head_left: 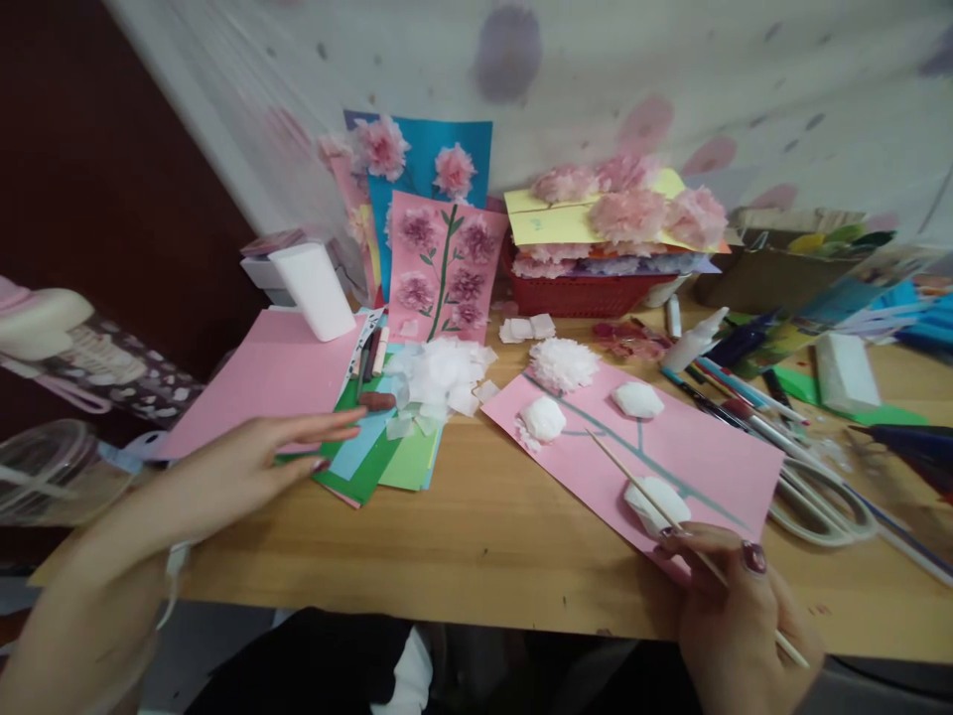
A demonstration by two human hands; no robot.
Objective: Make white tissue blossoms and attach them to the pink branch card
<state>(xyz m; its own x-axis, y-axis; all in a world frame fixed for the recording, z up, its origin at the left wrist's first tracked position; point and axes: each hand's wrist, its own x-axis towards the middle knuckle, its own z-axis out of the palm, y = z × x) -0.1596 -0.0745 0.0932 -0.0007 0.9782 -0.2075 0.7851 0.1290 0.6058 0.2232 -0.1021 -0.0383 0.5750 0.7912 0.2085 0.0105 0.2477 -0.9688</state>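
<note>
My right hand (737, 596) pinches a thin wooden stick (629, 472), its tip above a pink sheet (715, 457). A grey-green branch is painted across that sheet. On it sit a fluffy white paper flower (564, 364) and several white rounded pads; the pad at the left (542, 420) has paper petals along its lower edge. My left hand (298, 452) is held out with fingers stretched and nothing in it. Near its fingertips are green and blue paper sheets (357, 452), a brown stub (377, 400) and a pile of white tissue pieces (439, 377).
Finished flower pictures (447, 263) lean at the back. Beside them a red basket (581, 295) bears more flower sheets. Scissors (823, 501), pens and a glue bottle (696, 343) crowd the right. At left are a white roll (313, 291) and a bottle (96, 348).
</note>
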